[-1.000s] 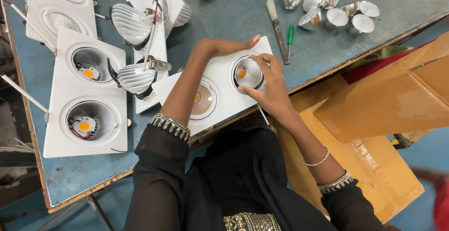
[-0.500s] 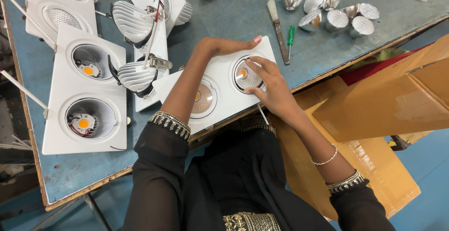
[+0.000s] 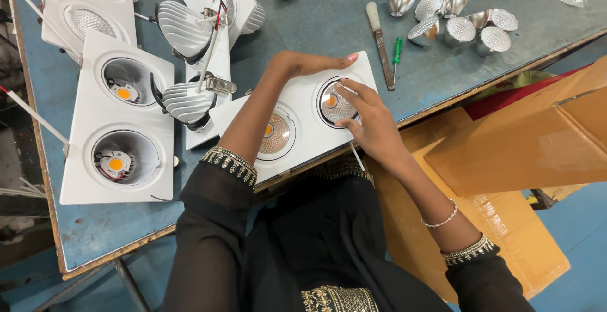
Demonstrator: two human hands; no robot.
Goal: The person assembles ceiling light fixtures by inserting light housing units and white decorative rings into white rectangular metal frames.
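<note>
A white twin downlight housing (image 3: 301,100) lies at the near edge of the blue worktable (image 3: 316,15). My left hand (image 3: 302,64) reaches over it and grips its far edge. My right hand (image 3: 370,119) rests over the right opening, fingertips on the silver reflector (image 3: 332,104) seated there, which has an orange LED at its centre. The left opening holds another reflector (image 3: 277,135). A thin white wire (image 3: 357,159) pokes out beneath my right hand.
Another twin housing with bare LEDs (image 3: 120,119) lies at left, with finned heat sinks (image 3: 183,100) beside it. Loose silver reflectors (image 3: 458,24), a file (image 3: 379,37) and a green screwdriver (image 3: 396,53) lie at far right. Cardboard boxes (image 3: 544,135) stand right of the table.
My right hand has slid slightly left and down over the right opening, its fingers spreading onto the reflector. My left hand stays on the housing's far edge.
</note>
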